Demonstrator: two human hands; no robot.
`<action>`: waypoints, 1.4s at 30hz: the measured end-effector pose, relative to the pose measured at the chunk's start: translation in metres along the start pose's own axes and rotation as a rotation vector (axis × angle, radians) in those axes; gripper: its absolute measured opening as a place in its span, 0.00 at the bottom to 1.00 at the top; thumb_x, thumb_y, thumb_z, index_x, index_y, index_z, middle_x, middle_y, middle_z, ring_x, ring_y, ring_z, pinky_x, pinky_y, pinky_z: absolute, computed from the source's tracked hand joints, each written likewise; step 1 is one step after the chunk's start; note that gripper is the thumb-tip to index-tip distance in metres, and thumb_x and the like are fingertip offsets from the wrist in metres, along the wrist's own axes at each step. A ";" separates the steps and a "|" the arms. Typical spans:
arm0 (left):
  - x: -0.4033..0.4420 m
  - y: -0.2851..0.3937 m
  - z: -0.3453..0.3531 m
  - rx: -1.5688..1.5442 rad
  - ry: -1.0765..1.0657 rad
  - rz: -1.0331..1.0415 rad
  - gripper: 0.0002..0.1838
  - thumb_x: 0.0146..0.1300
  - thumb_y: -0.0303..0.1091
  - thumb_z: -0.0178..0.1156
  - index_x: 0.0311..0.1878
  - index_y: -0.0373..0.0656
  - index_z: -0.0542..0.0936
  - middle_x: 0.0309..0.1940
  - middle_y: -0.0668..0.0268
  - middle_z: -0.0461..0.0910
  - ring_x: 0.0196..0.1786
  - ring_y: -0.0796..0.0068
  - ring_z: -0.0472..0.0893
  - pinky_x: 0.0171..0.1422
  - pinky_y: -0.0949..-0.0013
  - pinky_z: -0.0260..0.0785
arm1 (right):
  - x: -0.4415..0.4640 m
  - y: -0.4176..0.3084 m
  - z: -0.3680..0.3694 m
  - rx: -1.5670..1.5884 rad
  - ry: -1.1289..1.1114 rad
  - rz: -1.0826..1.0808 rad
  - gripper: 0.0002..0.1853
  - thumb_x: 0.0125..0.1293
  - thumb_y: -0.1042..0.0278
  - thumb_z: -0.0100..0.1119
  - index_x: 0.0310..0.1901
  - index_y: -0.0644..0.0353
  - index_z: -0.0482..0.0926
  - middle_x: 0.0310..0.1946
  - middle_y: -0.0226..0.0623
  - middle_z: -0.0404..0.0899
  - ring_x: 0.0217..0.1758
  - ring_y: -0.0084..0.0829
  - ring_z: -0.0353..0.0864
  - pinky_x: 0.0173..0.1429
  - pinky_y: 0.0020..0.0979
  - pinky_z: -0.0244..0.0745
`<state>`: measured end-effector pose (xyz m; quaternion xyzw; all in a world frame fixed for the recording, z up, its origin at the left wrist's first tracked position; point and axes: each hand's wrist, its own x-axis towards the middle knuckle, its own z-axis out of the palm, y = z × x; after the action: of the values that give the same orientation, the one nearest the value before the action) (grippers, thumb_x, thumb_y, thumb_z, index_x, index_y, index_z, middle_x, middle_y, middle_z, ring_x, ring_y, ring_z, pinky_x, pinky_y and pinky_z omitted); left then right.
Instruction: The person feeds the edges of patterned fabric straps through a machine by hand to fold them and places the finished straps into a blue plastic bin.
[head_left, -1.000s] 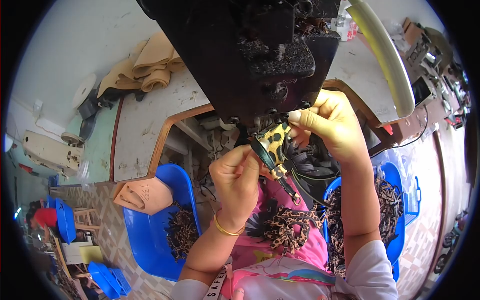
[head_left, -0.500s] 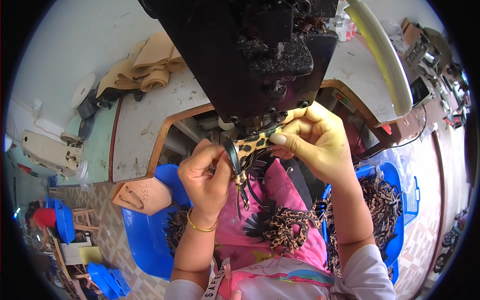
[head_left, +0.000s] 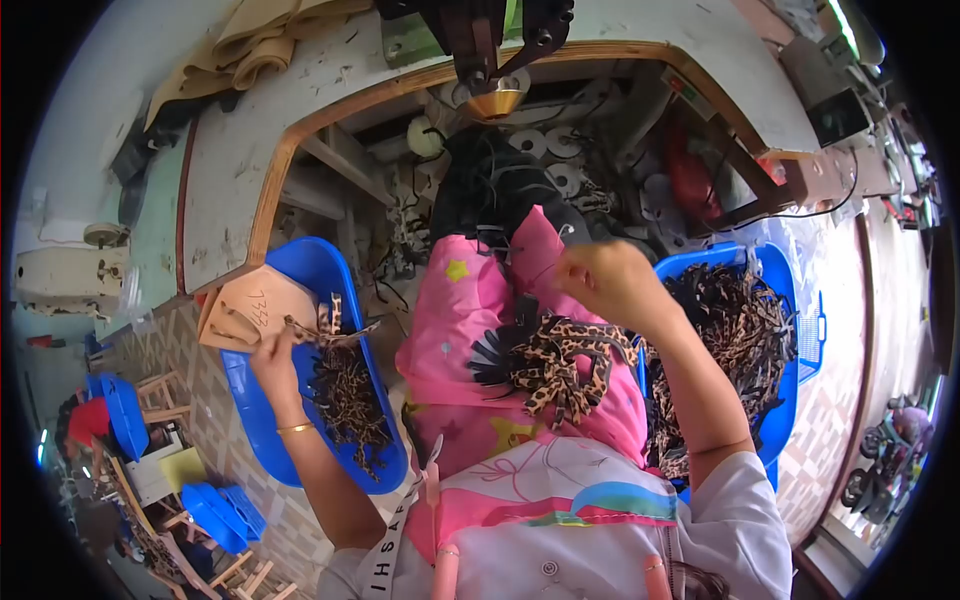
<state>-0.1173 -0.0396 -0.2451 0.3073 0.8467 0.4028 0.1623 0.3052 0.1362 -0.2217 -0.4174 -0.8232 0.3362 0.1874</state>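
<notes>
My left hand [head_left: 275,365] is closed on a leopard-print strap [head_left: 330,322], over the edge of the left blue basket [head_left: 245,420]. Beside that hand a tan cardboard piece [head_left: 262,295] with handwritten digits rests on the basket. More leopard-print and black straps [head_left: 350,405] lie inside. My right hand [head_left: 618,280] is raised over my lap, slightly blurred, its fingers curled with nothing seen in them. Below it, a bundle of leopard-print straps [head_left: 570,365] sits on the pink apron [head_left: 450,310].
A sewing machine head [head_left: 490,50] stands above the cut-out table edge [head_left: 270,190]. At right is another blue basket [head_left: 785,270] piled with straps [head_left: 725,340]. Rolled tan material [head_left: 250,50] lies on the table. A person in red [head_left: 88,422] is far left.
My left hand has carried the leopard-print strap from under the machine down to the left basket. My right hand has let go of it and drawn back toward my lap. The view has tilted down.
</notes>
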 end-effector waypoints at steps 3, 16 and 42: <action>-0.026 -0.136 -0.026 0.576 -0.240 -0.244 0.21 0.47 0.46 0.66 0.21 0.32 0.80 0.20 0.50 0.77 0.19 0.60 0.72 0.30 0.57 0.63 | -0.045 0.025 0.032 -0.114 -0.093 0.013 0.14 0.48 0.66 0.67 0.36 0.60 0.77 0.26 0.39 0.80 0.31 0.45 0.80 0.36 0.40 0.74; -0.061 0.084 0.071 0.125 -0.344 0.506 0.14 0.57 0.34 0.66 0.44 0.37 0.81 0.40 0.57 0.81 0.43 0.65 0.81 0.48 0.67 0.71 | -0.009 -0.056 -0.007 -0.301 -0.423 -0.010 0.18 0.50 0.66 0.67 0.45 0.58 0.80 0.31 0.42 0.81 0.36 0.46 0.81 0.43 0.41 0.76; -0.108 0.197 0.128 -0.161 -0.651 0.868 0.22 0.54 0.40 0.68 0.50 0.39 0.80 0.35 0.59 0.81 0.39 0.64 0.80 0.47 0.68 0.70 | 0.028 -0.064 -0.042 1.436 0.279 0.201 0.13 0.69 0.78 0.47 0.52 0.63 0.60 0.51 0.52 0.76 0.47 0.37 0.83 0.45 0.31 0.84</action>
<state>0.1080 0.0607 -0.1675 0.7237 0.5148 0.3804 0.2581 0.2778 0.1480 -0.1458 -0.3042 -0.3268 0.7516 0.4855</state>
